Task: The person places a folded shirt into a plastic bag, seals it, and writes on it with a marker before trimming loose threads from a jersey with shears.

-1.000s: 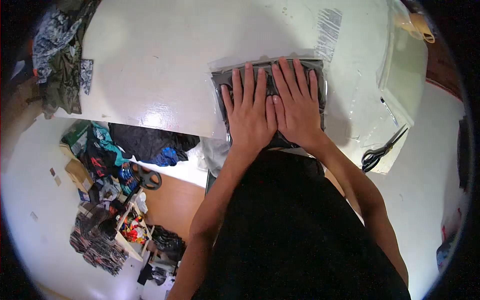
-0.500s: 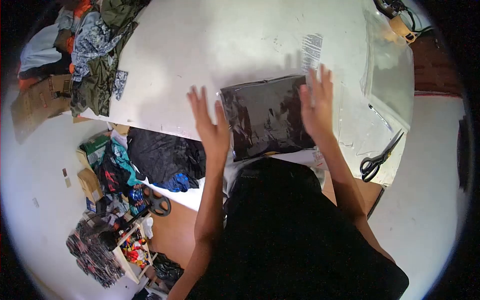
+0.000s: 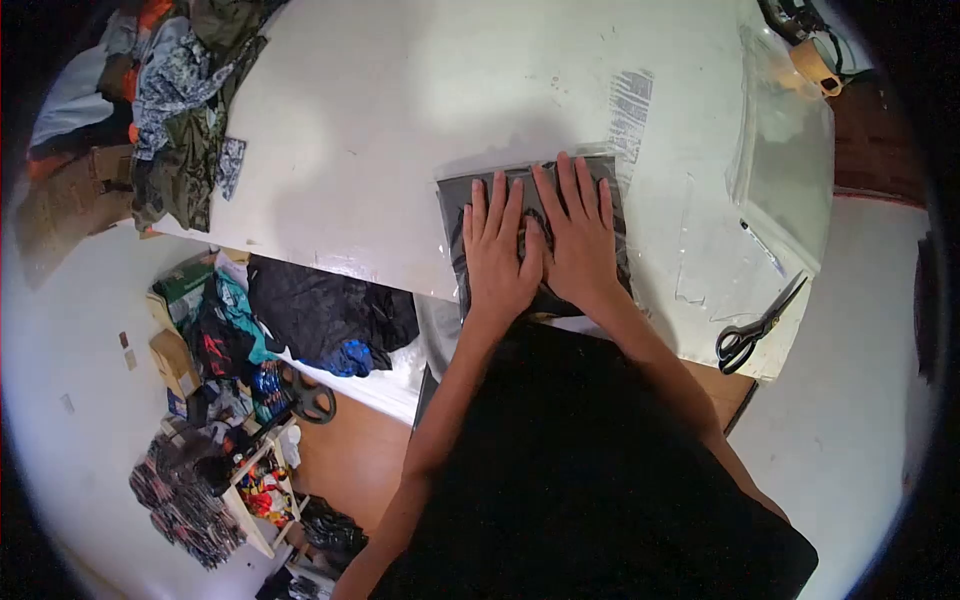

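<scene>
Black packet (image 3: 456, 195) lies under left grip (image 3: 501, 265) and right grip (image 3: 581, 250), both resting wide on it; grey marks (image 3: 630, 108) beyond are illegible.

Left hand (image 3: 502, 268) and right hand (image 3: 582, 254): one pair, bare, backs uppermost, set side by side. Left: fingers straight, slightly parted, pointing forward; thumb extended. Right: fingers likewise straight, tips reaching slightly farther forward than the left's; thumb turned inward. Thumbs close together; contact between them unclear. Left forearm (image 3: 446, 410) and right forearm (image 3: 662, 352): bare, slanting inward from wide-set elbows to wrists near each other.
</scene>
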The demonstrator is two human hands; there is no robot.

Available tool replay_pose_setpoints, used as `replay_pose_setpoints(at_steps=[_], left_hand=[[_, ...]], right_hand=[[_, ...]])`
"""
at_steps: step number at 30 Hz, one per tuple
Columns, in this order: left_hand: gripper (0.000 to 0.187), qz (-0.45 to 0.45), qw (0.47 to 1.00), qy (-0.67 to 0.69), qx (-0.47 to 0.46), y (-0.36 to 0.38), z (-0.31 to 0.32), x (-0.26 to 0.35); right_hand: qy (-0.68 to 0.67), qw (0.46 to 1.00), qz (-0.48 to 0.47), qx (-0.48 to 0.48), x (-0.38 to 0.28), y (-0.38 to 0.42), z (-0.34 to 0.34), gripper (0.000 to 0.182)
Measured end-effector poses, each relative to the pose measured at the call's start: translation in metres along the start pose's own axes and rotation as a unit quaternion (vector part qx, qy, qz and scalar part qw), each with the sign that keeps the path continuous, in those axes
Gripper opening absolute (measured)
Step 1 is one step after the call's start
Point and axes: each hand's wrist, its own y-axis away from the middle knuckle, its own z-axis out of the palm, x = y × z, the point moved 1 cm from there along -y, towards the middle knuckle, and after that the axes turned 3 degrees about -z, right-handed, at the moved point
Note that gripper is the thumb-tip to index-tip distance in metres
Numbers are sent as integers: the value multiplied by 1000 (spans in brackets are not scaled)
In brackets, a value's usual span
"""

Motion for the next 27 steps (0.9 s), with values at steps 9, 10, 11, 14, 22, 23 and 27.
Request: replay_pose_setpoints(at_steps=[9,10,11,14,22,23,27], left_hand=[[46,-258,872,358,213,44,-47,-90],[46,-258,886,315,221,48,-61,-82],[46,-261,886,312,222,56,-67,-78],[42,-351,847,391,74,76,-60,-68],[35,-390,736,551,-43,78,-49,-58],[35,-382,740,552,-51,76,-51,-57],[39,-296,656,691,70,70,-90,-16]], right_hand=[[-262,961,16,85,19,4,-3,70],[-189,980,-16,67,11,6,-20,74],[-115,991,-47,49,2,10,-36,78],[-86,979,-167,-77,-33,34,-39,85],[-33,968,-231,-89,-43,58,-13,70],[-35,968,-235,-74,-41,56,-19,68],[-164,965,-204,3,-38,37,-66,60]])
